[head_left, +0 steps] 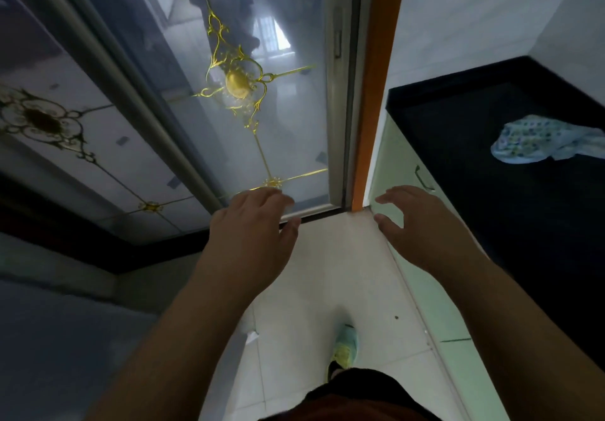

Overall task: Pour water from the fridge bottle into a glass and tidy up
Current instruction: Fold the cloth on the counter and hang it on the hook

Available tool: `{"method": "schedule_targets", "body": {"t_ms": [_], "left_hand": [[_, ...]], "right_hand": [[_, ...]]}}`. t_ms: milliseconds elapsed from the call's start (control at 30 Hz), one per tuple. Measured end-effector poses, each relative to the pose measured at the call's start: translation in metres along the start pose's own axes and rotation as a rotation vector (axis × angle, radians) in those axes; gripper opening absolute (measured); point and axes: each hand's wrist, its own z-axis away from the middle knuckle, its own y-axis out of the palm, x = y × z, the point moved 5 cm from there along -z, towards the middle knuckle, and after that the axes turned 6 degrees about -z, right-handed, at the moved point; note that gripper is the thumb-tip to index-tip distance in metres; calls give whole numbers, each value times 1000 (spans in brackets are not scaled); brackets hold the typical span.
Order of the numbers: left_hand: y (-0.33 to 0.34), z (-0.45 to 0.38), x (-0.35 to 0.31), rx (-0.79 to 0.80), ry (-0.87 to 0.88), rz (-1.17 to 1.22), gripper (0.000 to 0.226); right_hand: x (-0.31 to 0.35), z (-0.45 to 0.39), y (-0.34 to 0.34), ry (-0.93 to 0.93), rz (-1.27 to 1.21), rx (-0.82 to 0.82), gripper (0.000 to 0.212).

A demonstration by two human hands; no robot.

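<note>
No bottle, glass or fridge shows in the head view. My left hand (252, 227) hangs in front of me with fingers loosely apart and nothing in it, over the bottom edge of a sliding glass door (262, 126). My right hand (415, 224) is held out at the same height, fingers spread and empty, beside the corner of a pale green cabinet (396, 172).
The glass door carries gold ornaments and stands in a grey frame with an orange post (376, 93) beside it. To the right a black countertop (491, 175) holds a crumpled patterned cloth (537, 139). White floor tiles (320, 273) lie below, with my foot in a light shoe (343, 345).
</note>
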Motion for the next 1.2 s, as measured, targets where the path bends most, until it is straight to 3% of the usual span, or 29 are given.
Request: {"method": "schedule_targets", "body": {"t_ms": [333, 800, 1000, 1200], "left_hand": [[-17, -163, -19, 29, 124, 9, 40], [1, -395, -146, 116, 839, 162, 34], [9, -438, -185, 156, 1059, 105, 35], [24, -456, -227, 223, 1180, 95, 36]], "right_hand": [[-16, -121, -47, 121, -18, -84, 45], [-86, -158, -109, 787, -20, -456, 41], [-79, -147, -103, 1030, -32, -551, 42], [-93, -138, -101, 1149, -42, -598, 43]]}}
